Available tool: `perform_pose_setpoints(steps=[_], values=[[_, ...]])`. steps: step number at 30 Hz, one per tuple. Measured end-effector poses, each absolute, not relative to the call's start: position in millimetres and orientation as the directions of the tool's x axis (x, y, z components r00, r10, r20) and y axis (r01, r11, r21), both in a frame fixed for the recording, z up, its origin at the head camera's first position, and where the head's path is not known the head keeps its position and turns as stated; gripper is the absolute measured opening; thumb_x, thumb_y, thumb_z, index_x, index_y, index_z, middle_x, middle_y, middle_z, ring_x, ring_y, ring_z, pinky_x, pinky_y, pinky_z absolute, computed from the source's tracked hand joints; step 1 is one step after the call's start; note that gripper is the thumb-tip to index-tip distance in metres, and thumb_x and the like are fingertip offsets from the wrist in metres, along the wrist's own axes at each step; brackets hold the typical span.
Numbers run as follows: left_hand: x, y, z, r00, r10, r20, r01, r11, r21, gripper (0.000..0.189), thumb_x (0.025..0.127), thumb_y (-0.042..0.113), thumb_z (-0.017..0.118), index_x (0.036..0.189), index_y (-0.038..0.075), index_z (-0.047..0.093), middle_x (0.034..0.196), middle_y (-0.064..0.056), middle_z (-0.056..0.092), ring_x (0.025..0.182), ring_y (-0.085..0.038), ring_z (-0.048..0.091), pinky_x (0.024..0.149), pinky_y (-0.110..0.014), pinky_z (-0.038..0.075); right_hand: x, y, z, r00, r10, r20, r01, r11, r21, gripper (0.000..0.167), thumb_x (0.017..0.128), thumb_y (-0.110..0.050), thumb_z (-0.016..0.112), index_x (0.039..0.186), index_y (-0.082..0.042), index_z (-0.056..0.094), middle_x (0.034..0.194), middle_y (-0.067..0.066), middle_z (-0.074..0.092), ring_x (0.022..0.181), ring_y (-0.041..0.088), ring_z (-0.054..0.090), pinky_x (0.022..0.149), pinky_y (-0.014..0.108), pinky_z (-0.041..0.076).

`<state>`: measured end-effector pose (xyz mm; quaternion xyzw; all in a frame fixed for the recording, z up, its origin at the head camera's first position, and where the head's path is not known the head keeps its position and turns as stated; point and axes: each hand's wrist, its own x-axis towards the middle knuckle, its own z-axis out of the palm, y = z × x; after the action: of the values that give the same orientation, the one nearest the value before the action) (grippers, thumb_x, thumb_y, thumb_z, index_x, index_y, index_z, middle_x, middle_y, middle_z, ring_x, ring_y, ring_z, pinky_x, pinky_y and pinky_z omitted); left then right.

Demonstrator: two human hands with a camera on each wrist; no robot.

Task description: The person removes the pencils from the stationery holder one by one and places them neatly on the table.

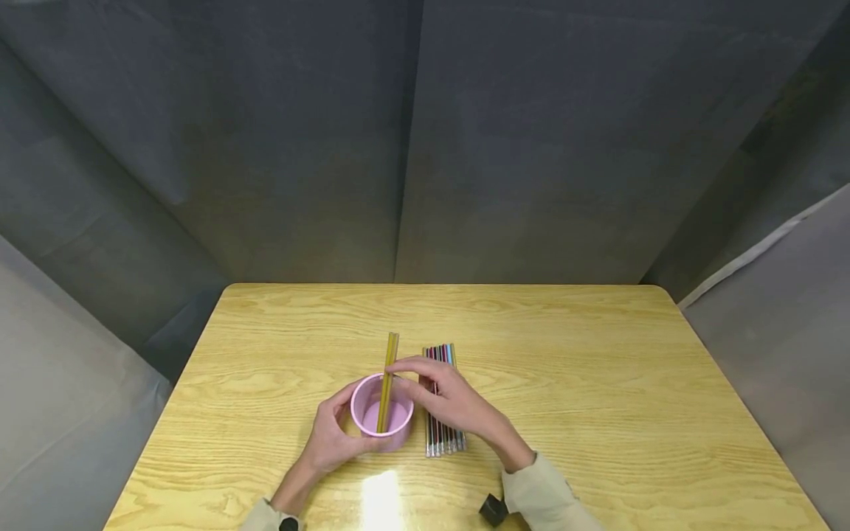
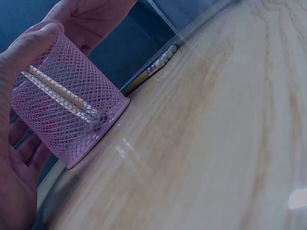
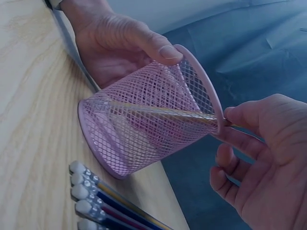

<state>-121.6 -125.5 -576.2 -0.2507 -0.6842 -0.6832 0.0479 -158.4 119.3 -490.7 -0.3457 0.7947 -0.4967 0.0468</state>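
Note:
A pink mesh pencil cup stands on the table, its round rim facing up. My left hand grips the cup from the left, with the thumb up by the rim in the right wrist view. Two gold pencils lean inside the cup, their lower ends down at its floor. At the rim, my right hand pinches these pencils between thumb and fingers. Just right of the cup lies a row of several pencils in dark, pink, blue and gold, partly covered by my right hand. White erasers tip their near ends.
The wood-grain table reaches back to a grey cloth curtain, and more cloth hangs on both sides. A small black block-like thing is beside the right sleeve at the front.

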Motion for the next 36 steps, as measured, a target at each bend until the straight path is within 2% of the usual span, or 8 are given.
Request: perform_pose_setpoints(steps=[3,6,14,21,28,31,36], values=[[-121.3,-125.5,-576.2,-0.869,0.282,0.406,0.406,-0.061,0.912,0.091,0.064,-0.004,0.095,0.146,-0.001,0.055,0.138,-0.025,0.064,0.127,-0.028,0.063,0.114,-0.039,0.049,-158.6,121.1,-488.3,-0.754,-0.597,0.272,-0.502,0.257,-0.826,0.03,0.105,-0.006,0.059,0.133,-0.007,0.069,0.128,0.01,0.071,0.083,0.017,0.056,0.072,0.027,0.053],[-121.1,-125.5,-575.8,-0.869,0.287,0.403,0.403,-0.062,0.913,0.09,0.065,-0.003,0.095,0.146,0.0,0.055,0.139,-0.024,0.064,0.127,-0.03,0.063,0.114,-0.04,0.049,-159.1,122.5,-485.7,-0.752,-0.597,0.28,-0.503,0.245,-0.829,0.029,0.104,-0.003,0.06,0.131,-0.002,0.068,0.127,0.014,0.072,0.091,0.017,0.06,0.079,0.032,0.056],[-120.2,-125.2,-575.7,-0.876,0.289,0.386,0.384,-0.065,0.921,0.091,0.065,-0.004,0.095,0.146,0.001,0.055,0.139,-0.024,0.064,0.127,-0.034,0.062,0.114,-0.041,0.05,-159.3,127.5,-482.0,-0.751,-0.587,0.302,-0.528,0.259,-0.809,0.027,0.105,-0.014,0.063,0.131,-0.014,0.07,0.11,-0.001,0.072,0.07,0.015,0.052,0.062,0.022,0.048],[-120.4,-124.7,-575.0,-0.875,0.291,0.388,0.381,-0.083,0.921,0.093,0.063,-0.007,0.095,0.147,0.0,0.054,0.139,-0.032,0.06,0.127,-0.043,0.06,0.115,-0.043,0.049,-160.5,131.1,-477.8,-0.747,-0.582,0.32,-0.538,0.247,-0.806,0.027,0.105,-0.016,0.063,0.131,-0.015,0.07,0.105,-0.002,0.071,0.069,0.011,0.052,0.061,0.026,0.05],[-121.9,-125.0,-575.8,-0.869,0.284,0.406,0.406,-0.062,0.912,0.092,0.064,-0.003,0.095,0.146,0.0,0.055,0.138,-0.03,0.062,0.128,-0.04,0.061,0.117,-0.038,0.046,-160.6,134.0,-471.8,-0.759,-0.557,0.338,-0.543,0.253,-0.801,0.026,0.104,-0.014,0.064,0.129,-0.014,0.07,0.103,-0.002,0.07,0.068,0.01,0.053,0.059,0.023,0.05],[-122.3,-124.6,-575.0,-0.868,0.284,0.407,0.406,-0.068,0.911,0.092,0.064,-0.004,0.095,0.146,0.0,0.055,0.138,-0.031,0.061,0.128,-0.042,0.06,0.117,-0.038,0.046,-160.8,134.9,-470.5,-0.758,-0.551,0.348,-0.548,0.25,-0.798,0.026,0.104,-0.014,0.064,0.13,-0.014,0.07,0.105,-0.003,0.07,0.069,0.01,0.054,0.06,0.025,0.051],[-122.1,-123.6,-573.6,-0.868,0.29,0.403,0.397,-0.082,0.914,0.092,0.064,-0.005,0.095,0.146,-0.001,0.054,0.138,-0.032,0.061,0.127,-0.047,0.059,0.115,-0.042,0.048,-161.6,137.1,-468.5,-0.766,-0.536,0.355,-0.548,0.257,-0.796,0.027,0.104,-0.013,0.064,0.131,-0.016,0.069,0.09,-0.002,0.065,0.067,0.011,0.051,0.059,0.025,0.048]])
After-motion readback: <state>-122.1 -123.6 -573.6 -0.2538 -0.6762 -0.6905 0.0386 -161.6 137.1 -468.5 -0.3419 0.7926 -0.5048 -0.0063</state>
